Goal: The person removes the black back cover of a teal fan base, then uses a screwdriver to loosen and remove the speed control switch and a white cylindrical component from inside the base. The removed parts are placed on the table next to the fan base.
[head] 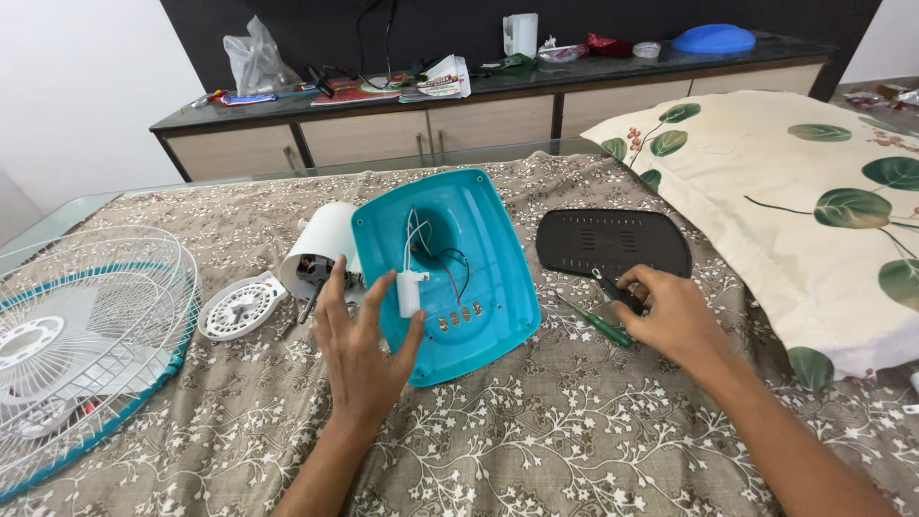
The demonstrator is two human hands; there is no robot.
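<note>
A turquoise fan base shell point(479, 239) lies upside down on the patterned cloth, with wires and a small white capacitor point(409, 292) inside. My left hand point(359, 349) hovers open at its left edge, fingers spread near the capacitor. My right hand point(670, 316) rests to the right of the shell, fingertips on a small dark tool point(617, 292) beside a green-handled screwdriver point(598, 324). A black base cover plate point(613, 239) lies just beyond the right hand.
A white motor housing point(321, 251) and a round white disc point(239, 306) lie left of the shell. A white and teal fan grille point(77, 335) sits at far left. A leaf-print pillow point(814, 191) lies right. A cluttered sideboard point(479, 105) stands behind.
</note>
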